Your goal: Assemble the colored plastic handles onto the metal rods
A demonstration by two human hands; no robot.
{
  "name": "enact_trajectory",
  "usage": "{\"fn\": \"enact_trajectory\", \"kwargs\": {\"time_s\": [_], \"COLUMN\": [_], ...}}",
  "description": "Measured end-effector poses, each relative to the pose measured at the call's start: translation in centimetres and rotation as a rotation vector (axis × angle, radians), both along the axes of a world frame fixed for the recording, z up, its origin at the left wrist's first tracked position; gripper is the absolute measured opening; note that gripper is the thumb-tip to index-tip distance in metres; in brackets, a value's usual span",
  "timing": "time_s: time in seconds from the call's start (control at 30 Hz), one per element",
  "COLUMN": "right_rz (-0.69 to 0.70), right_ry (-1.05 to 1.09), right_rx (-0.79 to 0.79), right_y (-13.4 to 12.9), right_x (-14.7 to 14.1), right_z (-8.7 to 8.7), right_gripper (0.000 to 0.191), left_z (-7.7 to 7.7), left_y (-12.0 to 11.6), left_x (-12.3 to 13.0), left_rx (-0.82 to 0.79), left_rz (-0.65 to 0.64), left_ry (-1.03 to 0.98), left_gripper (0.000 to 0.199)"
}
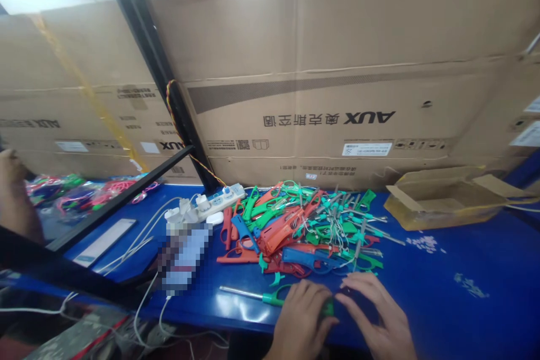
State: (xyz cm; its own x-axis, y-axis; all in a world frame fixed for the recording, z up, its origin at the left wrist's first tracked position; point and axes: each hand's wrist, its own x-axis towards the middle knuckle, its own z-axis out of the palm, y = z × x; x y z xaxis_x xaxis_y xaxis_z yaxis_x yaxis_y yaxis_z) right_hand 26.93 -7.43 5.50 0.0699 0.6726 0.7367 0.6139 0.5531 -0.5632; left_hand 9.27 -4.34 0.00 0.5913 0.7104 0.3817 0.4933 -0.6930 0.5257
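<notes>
At the front edge of the blue table, my left hand is closed over the handle of a green lighter, whose metal tube points left. Just to its right, my right hand is raised with thumb and fingers apart and nothing visible between them. Beyond both hands lies a heap of red, green and blue lighter casings. Teal-ended metal tubes with thin white wires are tangled in the heap's right side.
An open yellow-taped cardboard box stands at the right. Left of the heap are a power strip, a blurred phone and cables. A black metal frame crosses the left. Another person's arm shows at far left, near bagged coloured items.
</notes>
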Motion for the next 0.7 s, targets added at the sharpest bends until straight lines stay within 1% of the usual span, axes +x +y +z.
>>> {"fn": "enact_trajectory", "kwargs": {"time_s": [0.2, 0.3, 0.37, 0.43, 0.53, 0.7], "right_rz": [0.041, 0.099, 0.120, 0.121, 0.117, 0.080], "right_ry": [-0.118, -0.121, -0.105, -0.085, -0.057, -0.020], "right_rx": [-0.028, -0.061, -0.050, -0.030, -0.024, -0.011], "right_y": [-0.24, -0.29, -0.28, -0.24, -0.10, 0.07], "right_x": [0.46, 0.45, 0.36, 0.25, 0.11, -0.16], "right_z": [-0.07, -0.29, -0.31, -0.23, 0.04, 0.55], "right_gripper": [0.025, 0.035, 0.039, 0.037, 0.029, 0.021], "left_z": [-0.01, 0.06, 0.07, 0.10, 0.19, 0.35], "left_y": [0.08, 0.07, 0.09, 0.11, 0.16, 0.19], "left_x": [-0.04, -0.03, -0.02, -0.01, -0.02, -0.06], "left_rx": [-0.025, -0.033, -0.029, -0.024, -0.034, -0.040], "left_rz": [-0.008, -0.009, -0.014, -0.017, -0.017, -0.031], "left_ry": [0.006, -0.005, -0.002, 0.003, 0.001, -0.013], "left_gripper": [0.034, 0.033, 0.033, 0.034, 0.038, 0.038]}}
